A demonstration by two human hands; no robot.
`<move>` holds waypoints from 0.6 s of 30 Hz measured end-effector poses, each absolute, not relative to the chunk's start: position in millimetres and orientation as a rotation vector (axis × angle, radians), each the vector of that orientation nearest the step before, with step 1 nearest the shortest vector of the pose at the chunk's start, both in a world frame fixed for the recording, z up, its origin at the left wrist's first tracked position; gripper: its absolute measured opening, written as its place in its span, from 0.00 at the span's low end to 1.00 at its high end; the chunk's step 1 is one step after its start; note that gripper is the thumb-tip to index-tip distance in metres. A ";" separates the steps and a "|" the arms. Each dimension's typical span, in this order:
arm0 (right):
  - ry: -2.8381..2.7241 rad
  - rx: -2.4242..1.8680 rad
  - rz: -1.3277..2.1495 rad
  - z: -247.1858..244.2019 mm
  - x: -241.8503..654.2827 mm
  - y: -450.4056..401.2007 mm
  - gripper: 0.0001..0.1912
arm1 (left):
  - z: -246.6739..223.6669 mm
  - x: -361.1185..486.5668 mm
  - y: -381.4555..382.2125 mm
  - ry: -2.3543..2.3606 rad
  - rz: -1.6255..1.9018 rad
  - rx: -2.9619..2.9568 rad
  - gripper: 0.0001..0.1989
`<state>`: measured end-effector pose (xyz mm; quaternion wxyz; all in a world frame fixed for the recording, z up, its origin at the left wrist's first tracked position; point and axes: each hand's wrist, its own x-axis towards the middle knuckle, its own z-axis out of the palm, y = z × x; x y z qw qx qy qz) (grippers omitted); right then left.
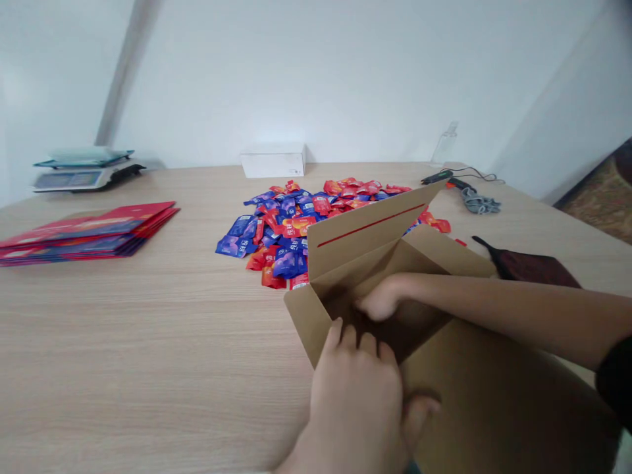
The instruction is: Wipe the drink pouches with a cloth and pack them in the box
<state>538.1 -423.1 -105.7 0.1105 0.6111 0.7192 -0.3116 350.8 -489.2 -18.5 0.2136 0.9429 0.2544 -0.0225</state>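
Note:
An open brown cardboard box (474,388) stands at the table's near right, its flaps spread outward. A red strip runs across its far flap. My left hand (358,388) grips the box's near edge, fingers hooked over the rim and thumb on the outer side. Deep in the box is my right hand (382,299), reaching in from the right. Its fingers look curled, but their tips are lost in the dark interior, so whatever they hold is hidden. Just behind the box lies a pile of small red and blue packets (291,227), partly covered by the far flap.
Flat red and blue folded cartons (89,234) are stacked at the left. Behind them stands a weighing scale (83,176). A white box (274,161) rests against the wall. To the right are a dark pouch (536,266), grey gloves (478,201) and a black corded tool (437,176).

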 end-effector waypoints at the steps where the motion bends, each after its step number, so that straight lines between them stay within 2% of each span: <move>1: 2.051 1.741 -1.008 -100.8 537.1 -421.7 0.19 | -16.9 358.0 -491.7 0.695 -0.181 2.599 0.32; 5: 1.910 1.654 -1.316 -66.8 534.1 -423.7 0.17 | -9.3 377.8 -496.3 0.688 -0.375 2.590 0.28; 7: 1.986 1.713 -1.406 -38.7 540.5 -432.4 0.13 | -6.8 377.1 -496.4 0.735 -0.385 2.652 0.23; 9: 2.145 1.831 -1.444 -7.3 558.7 -448.6 0.11 | -7.0 366.0 -496.7 0.805 -0.375 2.695 0.18; 12: 2.378 2.159 -1.326 24.6 610.2 -485.0 0.16 | -14.7 329.6 -496.2 0.982 -0.412 2.630 0.15; 15: 2.344 2.607 -1.026 14.1 673.3 -523.3 0.18 | -30.6 279.8 -485.1 1.205 -0.395 2.541 0.20; 18: 2.128 2.888 -0.751 -31.7 718.3 -549.2 0.16 | -50.9 230.3 -456.7 1.426 -0.346 2.429 0.27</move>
